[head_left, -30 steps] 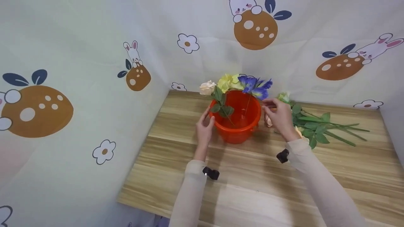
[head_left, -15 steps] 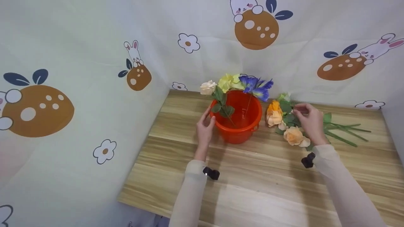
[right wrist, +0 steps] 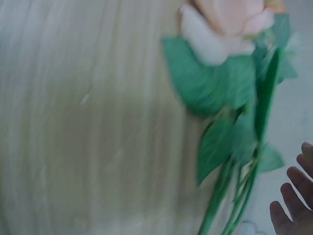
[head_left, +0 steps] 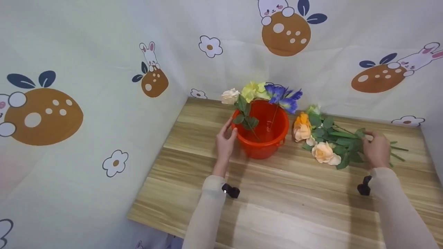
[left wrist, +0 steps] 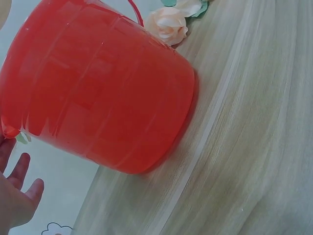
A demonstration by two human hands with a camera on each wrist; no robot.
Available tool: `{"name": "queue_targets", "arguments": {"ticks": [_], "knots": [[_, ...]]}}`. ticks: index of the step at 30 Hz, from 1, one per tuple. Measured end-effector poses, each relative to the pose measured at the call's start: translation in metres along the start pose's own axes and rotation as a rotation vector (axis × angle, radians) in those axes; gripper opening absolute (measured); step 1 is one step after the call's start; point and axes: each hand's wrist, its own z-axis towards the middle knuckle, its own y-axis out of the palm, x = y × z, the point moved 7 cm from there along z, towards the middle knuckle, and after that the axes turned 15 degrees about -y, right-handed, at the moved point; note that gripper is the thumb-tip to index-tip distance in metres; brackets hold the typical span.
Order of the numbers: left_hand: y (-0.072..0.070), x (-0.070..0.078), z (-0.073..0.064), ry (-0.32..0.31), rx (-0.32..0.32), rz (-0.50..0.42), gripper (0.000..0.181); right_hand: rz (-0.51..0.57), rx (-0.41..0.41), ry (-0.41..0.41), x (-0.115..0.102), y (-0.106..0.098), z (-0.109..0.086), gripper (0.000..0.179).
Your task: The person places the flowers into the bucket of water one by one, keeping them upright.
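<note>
- The loose flowers point(head_left: 342, 141) lay along the far part of the tabletop point(head_left: 277, 207), toward its right edge, with the right hand point(head_left: 377, 148) over their stem end.
- From that hand, the leaves and blooms stretched left; the cut stems point(head_left: 399, 149) showed past its other side, pointing at the right edge.
- The bunch's long axis ran roughly along the far edge, slightly aslant, crossing beneath the hand rather than lying in line with the forearm.
- The right hand was clearly the nearer one; the left was well apart, beyond the bucket point(head_left: 258, 150).
- The right grip was spread, its fingers apart and slightly bent. The right wrist view showed it beside the stems with nothing in hold; whether a fingertip met a leaf could not be told.
- The left hand point(head_left: 225, 143) touched the bucket's left side near the rim, its grip loose, thumb and fingers apart, not wrapped round anything.
- The bucket stood upright between the left hand and the blooms, nearer the far edge than the near one. In it leaned a cream rose point(head_left: 230, 96), yellow flowers point(head_left: 251, 91) and a blue flower point(head_left: 285, 98).
- An orange flower point(head_left: 302, 126) and a peach rose point(head_left: 323, 152) headed the bunch, near the bucket but apart from it.
- The tabletop was wood-grained; patterned cloth point(head_left: 235, 45) rose behind its far edge and beyond its left edge.
</note>
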Motion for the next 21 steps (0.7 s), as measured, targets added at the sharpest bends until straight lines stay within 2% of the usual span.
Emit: {"name": "queue_targets", "arguments": {"ticks": [6, 9, 13, 17, 21], "knots": [[0.001, 0.001, 0.002, -0.018, -0.002, -0.025, 0.044, -0.122, -0.077, -0.042, 0.022, 0.005, -0.01, 0.044], [0.0, -0.001, 0.001, -0.03, -0.003, -0.024, 0.044, -0.159, -0.066, -0.071, 0.024, 0.007, -0.014, 0.041], [0.0, -0.002, 0.001, -0.036, -0.002, -0.022, 0.044, -0.198, -0.047, -0.114, 0.024, 0.007, -0.015, 0.029], [0.0, -0.002, 0.001, -0.042, 0.003, -0.017, 0.044, -0.204, -0.041, -0.144, 0.024, 0.006, -0.014, 0.019], [0.0, 0.0, 0.002, -0.04, 0.001, -0.022, 0.045, -0.204, -0.014, -0.173, 0.021, 0.003, -0.014, 0.017]]}}
